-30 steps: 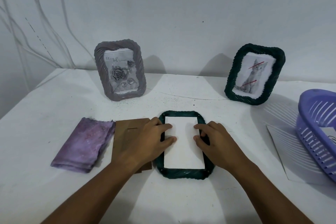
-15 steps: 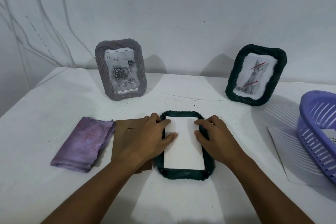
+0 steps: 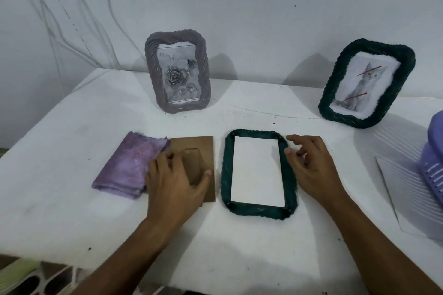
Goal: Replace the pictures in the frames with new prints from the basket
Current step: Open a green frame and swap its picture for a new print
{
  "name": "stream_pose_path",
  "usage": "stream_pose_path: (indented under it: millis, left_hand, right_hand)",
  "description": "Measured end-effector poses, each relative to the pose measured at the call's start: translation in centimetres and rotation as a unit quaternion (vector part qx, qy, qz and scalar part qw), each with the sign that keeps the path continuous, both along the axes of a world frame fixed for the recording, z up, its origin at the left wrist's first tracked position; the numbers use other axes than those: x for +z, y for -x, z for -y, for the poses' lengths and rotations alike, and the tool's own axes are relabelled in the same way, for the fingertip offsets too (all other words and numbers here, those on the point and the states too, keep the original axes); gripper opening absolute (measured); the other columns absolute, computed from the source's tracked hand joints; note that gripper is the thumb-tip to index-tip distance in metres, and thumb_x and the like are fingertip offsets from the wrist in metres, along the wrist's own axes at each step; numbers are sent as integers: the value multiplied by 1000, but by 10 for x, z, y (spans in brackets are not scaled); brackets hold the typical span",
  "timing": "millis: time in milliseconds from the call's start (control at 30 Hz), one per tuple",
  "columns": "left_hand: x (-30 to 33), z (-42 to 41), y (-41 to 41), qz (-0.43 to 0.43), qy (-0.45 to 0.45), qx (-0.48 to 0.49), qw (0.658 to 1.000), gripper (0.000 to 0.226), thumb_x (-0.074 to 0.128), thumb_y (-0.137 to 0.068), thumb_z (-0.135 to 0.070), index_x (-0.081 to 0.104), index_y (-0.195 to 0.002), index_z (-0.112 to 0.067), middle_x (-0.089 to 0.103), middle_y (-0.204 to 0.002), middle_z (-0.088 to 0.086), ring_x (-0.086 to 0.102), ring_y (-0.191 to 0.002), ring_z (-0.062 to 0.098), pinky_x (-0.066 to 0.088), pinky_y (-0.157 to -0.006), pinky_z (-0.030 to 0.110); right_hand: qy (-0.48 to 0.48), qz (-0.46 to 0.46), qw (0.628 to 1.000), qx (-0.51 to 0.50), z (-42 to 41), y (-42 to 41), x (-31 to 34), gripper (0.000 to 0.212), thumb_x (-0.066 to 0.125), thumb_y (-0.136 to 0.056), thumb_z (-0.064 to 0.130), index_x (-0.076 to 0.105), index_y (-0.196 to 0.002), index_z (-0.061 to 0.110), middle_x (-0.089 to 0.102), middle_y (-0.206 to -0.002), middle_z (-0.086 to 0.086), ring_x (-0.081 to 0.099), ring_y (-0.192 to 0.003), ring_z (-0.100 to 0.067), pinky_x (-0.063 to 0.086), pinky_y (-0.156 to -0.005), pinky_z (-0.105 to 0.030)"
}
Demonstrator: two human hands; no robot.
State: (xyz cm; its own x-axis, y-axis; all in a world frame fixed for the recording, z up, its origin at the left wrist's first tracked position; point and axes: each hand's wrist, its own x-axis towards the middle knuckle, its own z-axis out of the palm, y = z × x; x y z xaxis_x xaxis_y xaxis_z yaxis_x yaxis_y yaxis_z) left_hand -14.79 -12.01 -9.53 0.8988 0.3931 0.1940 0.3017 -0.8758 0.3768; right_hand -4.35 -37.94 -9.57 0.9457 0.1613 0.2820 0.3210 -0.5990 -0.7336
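Left hand: laid on the brown backing board, fingers loosely curled over its cut-out stand, thumb reaching toward the board's right edge; whether gripping or only resting, cannot tell.
Right hand: just right of the flat frame, fingers relaxed and slightly spread, tips at the frame's upper right corner; contact with the frame cannot be told; holding nothing.
Flat frame: dark green, woven-looking rim, lying back-up on the bench between the two hands.
Print: white back side up, seated inside the flat frame's opening.
Backing board: flat on the bench, just left of the flat frame, apart from it, partly under the left hand.
Cloth: purple, folded, left of the board, its right edge touching or slightly under the board.
Bench: white, carrying everything.
Sheet: white paper at the right, partly under the basket.
Basket: purple plastic, slotted wall, cut off by the right edge.
Grey frame: upright at the back left, leaning back, showing a rose picture.
Green frame: upright at the back right, tilted, showing a cat picture with red marks.
Wall: white, behind both upright frames, pale cables hanging at the left.
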Motion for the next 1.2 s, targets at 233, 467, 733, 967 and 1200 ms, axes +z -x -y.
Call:
stream_pose_path:
  millis: [233, 467, 733, 967, 1200]
  left_hand:
    - [-8, 15, 14, 9, 44, 68, 997, 70, 53, -73, -59, 56, -115, -3, 47, -125, 16, 37, -117, 33, 35, -97, 46]
    - [2, 18, 18, 63, 161, 81, 982, 65, 60, -65, -52, 56, -112, -8, 46, -126, 9, 37, -121, 27, 32, -101, 44]
    - [41, 24, 11, 92, 233, 49, 967, 54, 77, -68, -40, 51, -109, -18, 40, -117, -1, 44, -115, 26, 48, -92, 50]
    - [45, 82, -1, -7, 280, 17, 960, 54, 71, -71, -47, 52, -112, -17, 39, -123, -3, 38, -119, 23, 39, -101, 44]
    - [34, 113, -13, -45, 217, 0, 975, 60, 65, -77, -49, 47, -121, -13, 37, -130, 4, 32, -121, 25, 31, -97, 38]
  right_hand:
    - [15, -3, 1000, 5, 1, 3, -2, 27, 58, -91, 28, 60, -118, 23, 50, -107, 5, 52, -84, 6, 37, -68, 2]
    - [39, -1, 999, 20, 1, 5, -4, 26, 60, -89, 27, 61, -115, 27, 51, -107, 6, 53, -86, 1, 36, -69, -4]
    - [24, -25, 999, 13, 3, 3, -5, 24, 59, -89, 20, 65, -112, 25, 54, -105, 8, 53, -83, 4, 35, -71, 2]
    - [7, -23, 1000, 12, 5, 0, -6, 26, 52, -91, 9, 66, -110, 21, 57, -100, 6, 52, -77, 7, 37, -69, -1]
    - [-2, -20, 1000, 14, 5, -3, -6, 27, 53, -89, 7, 64, -109, 20, 58, -99, 6, 52, -76, 6, 38, -68, -3]
